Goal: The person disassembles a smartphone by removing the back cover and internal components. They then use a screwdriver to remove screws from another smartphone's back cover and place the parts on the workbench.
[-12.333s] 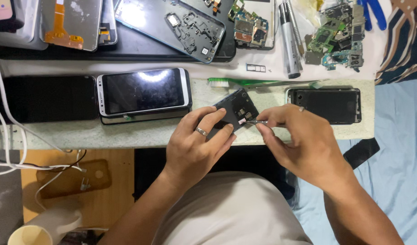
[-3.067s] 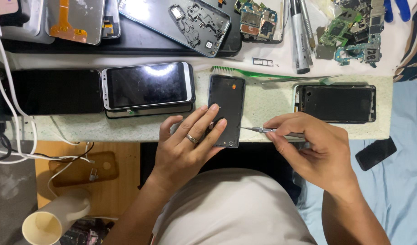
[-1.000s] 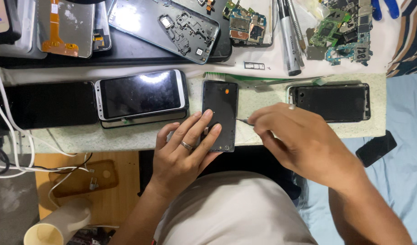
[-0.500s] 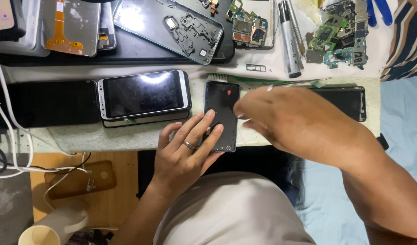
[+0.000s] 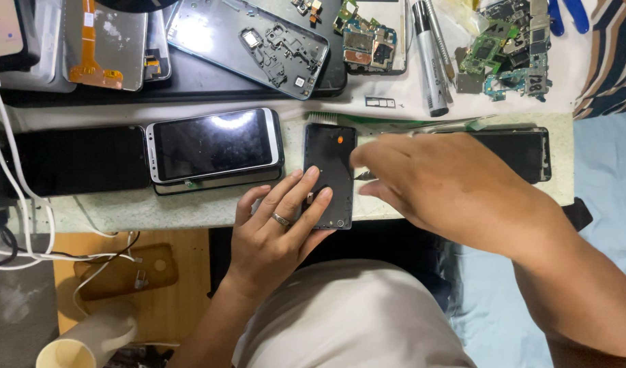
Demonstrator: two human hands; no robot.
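Your left hand (image 5: pixel 279 228) lies flat, fingers spread, with the fingertips pressing the near half of the dark phone panel (image 5: pixel 330 174); it grips nothing. That panel lies lengthwise, near to far, on the pale counter (image 5: pixel 190 208), its near end at the counter's near edge. Your right hand (image 5: pixel 442 187) hovers just right of the panel, fingers curled and pinched on a thin metal tool (image 5: pixel 365 176) whose tip shows beside the panel's right edge; whether the tip touches the panel cannot be determined.

Left of the panel, a white-framed phone (image 5: pixel 214 144) rests on a dark phone, screen up. Further left lies a black slab (image 5: pixel 74 160). Right of your right hand, a black phone body (image 5: pixel 521 150) is partly hidden. Beyond the panel lies a green toothbrush (image 5: pixel 395 123). On the far side are a blue-grey phone frame (image 5: pixel 251 37), circuit boards (image 5: pixel 507 51) and a grey marker pen (image 5: pixel 429 61).
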